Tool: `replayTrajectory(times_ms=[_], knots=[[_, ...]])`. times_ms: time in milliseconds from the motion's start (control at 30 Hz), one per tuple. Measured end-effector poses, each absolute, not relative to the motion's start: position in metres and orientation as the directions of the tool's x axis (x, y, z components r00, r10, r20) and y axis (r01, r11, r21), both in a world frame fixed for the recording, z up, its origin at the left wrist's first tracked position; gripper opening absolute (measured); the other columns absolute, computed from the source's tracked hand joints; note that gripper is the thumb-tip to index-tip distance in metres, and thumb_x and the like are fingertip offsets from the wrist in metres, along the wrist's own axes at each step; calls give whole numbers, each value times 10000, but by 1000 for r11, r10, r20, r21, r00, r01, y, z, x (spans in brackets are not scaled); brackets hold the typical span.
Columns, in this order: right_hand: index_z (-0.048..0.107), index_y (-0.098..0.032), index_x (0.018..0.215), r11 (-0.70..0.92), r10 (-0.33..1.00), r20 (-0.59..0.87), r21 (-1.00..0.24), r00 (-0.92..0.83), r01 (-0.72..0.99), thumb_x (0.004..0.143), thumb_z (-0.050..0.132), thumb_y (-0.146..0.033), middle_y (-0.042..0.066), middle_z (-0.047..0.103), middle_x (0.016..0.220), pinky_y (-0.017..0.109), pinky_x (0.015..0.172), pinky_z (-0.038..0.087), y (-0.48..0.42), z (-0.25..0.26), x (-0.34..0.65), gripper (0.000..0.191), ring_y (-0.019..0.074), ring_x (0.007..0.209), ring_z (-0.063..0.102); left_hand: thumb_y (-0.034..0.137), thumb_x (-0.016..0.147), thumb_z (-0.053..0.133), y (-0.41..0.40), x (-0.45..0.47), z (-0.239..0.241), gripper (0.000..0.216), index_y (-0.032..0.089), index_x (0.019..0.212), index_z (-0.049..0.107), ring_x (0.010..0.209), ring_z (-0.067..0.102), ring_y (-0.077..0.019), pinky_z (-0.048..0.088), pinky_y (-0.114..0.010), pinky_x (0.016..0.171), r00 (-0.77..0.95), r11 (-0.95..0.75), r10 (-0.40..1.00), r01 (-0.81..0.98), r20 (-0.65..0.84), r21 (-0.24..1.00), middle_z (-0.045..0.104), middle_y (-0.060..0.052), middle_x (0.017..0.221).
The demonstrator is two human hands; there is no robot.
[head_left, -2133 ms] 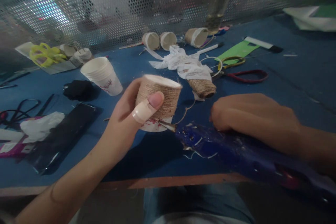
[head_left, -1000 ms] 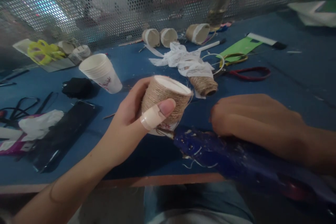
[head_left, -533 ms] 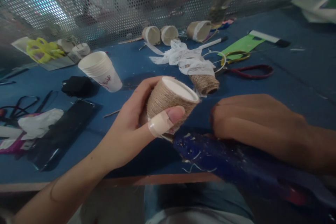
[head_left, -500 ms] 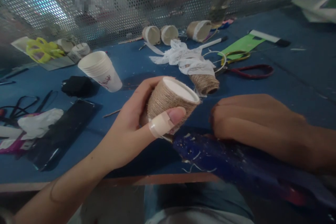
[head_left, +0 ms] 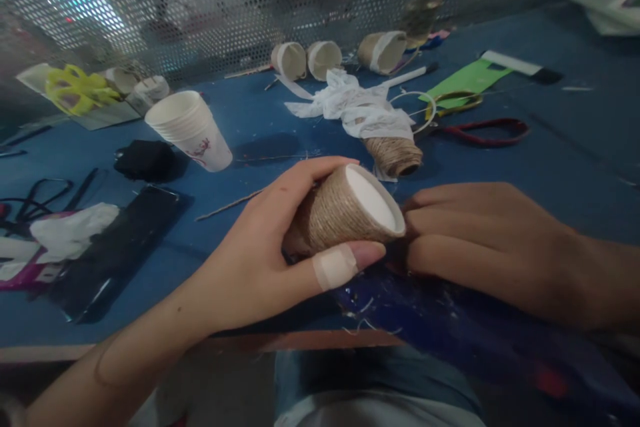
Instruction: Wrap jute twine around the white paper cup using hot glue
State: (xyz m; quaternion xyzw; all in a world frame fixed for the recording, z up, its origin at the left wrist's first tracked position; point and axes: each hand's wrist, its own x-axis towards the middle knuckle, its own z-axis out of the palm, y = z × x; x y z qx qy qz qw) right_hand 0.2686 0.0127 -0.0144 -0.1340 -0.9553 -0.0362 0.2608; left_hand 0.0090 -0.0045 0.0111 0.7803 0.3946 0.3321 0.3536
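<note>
My left hand [head_left: 270, 253], a bandage around its thumb, is wrapped about a paper cup covered in jute twine [head_left: 335, 213]. The cup lies tilted, its white recessed base facing up and to the right. My right hand [head_left: 470, 240] is closed around a blue hot glue gun [head_left: 430, 320], whose body extends toward the lower right with fine glue strings on it. The gun's nozzle is hidden behind the left thumb and cup. The right fingertips, near the cup's rim, are partly hidden too.
Behind stand white paper cups [head_left: 193, 130], a twine roll [head_left: 395, 155] with white lace [head_left: 360, 110], red-handled scissors [head_left: 493, 132] and several twine-wrapped cups [head_left: 290, 61]. Left lie yellow scissors [head_left: 77, 90] and a black phone-like slab [head_left: 125, 247]. A perforated metal screen [head_left: 210, 7] backs the table.
The twine-wrapped cup has shifted right and slightly down in my left hand, closer to my right hand. The glue gun's nozzle, visible before beneath the cup, is now hidden.
</note>
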Motion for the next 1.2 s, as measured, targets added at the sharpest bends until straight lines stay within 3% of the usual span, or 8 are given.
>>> replayTrajectory(times_ms=[233,333,500,800,1033,1200], knots=[[461,-266,956,959,279,493,-95,-824,268,1115,337,-203,-20,570,790,374,661,417,13,-19,272,211,187,673,523,461,977,760,2,2,1,329,283,1253,753,1141,729,-249,586,-300,918,267,-178,955,182,126,967,781,-2,1216],[422,-276,953,944,323,517,-118,-793,307,1118,340,-221,-25,543,787,371,641,392,12,-21,273,192,187,677,507,477,946,793,4,2,-1,347,266,1220,768,1123,738,-252,593,-293,883,252,-115,964,123,81,986,790,-11,1190],[406,-282,928,931,344,537,-88,-771,354,1077,410,-218,-35,533,763,367,606,371,9,-21,273,163,183,649,533,485,853,877,3,7,2,444,191,1163,759,1000,757,-239,576,-235,697,167,0,986,-21,4,1000,788,-50,1089],[385,-284,925,915,369,538,-68,-758,397,1071,385,-174,-37,591,761,371,582,400,8,-18,273,183,181,643,614,424,895,847,3,5,0,343,211,1152,770,1086,760,-258,624,-322,867,157,22,988,-155,3,988,792,-37,1118],[358,-284,900,888,418,530,-69,-738,454,1115,371,-310,-35,576,744,379,576,376,4,-19,274,217,179,629,607,393,841,901,3,7,2,351,194,1099,770,845,756,-149,583,-211,706,150,37,989,-209,-5,977,788,4,967],[382,-282,867,878,397,601,-29,-693,478,1152,359,-261,-49,587,692,371,539,352,5,-20,272,286,168,574,582,342,892,851,2,4,0,236,210,1075,784,846,760,-146,586,-191,683,141,6,990,-218,26,976,801,10,967]])
